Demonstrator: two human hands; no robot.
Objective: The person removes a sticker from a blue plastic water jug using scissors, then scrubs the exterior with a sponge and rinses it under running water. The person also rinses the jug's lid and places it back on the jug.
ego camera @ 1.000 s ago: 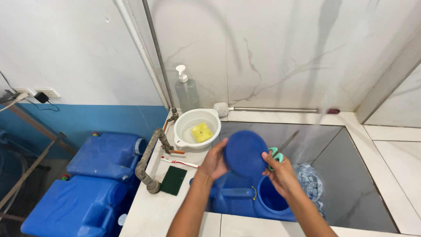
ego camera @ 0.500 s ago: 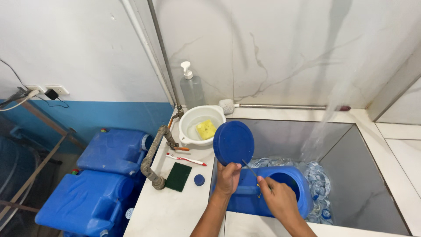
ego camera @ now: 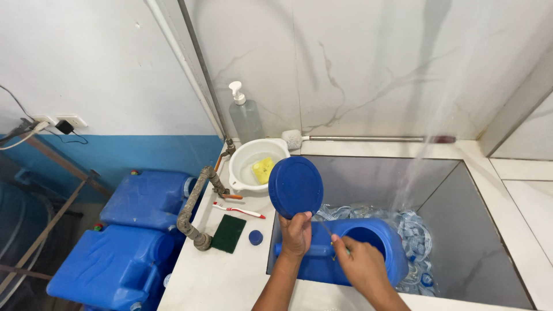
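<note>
White marble counter (ego camera: pixel 230 276) lies left of the left hand (ego camera: pixel 295 235), which grips a blue lid (ego camera: pixel 295 186); the right hand (ego camera: pixel 360 266) is closed on the blue container (ego camera: pixel 345 250).

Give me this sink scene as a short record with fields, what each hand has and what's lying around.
Left hand: left hand holds a round blue lid upright by its lower edge
Right hand: right hand pinches a thin small item, too small to tell, beside the opening of the blue jug
Jug: lies on its side in the sink, among clear bottles
Counter: white basin with a yellow sponge, toothbrush, green scrub pad, small blue cap, soap pump bottle
Floor: two more blue jugs
</note>
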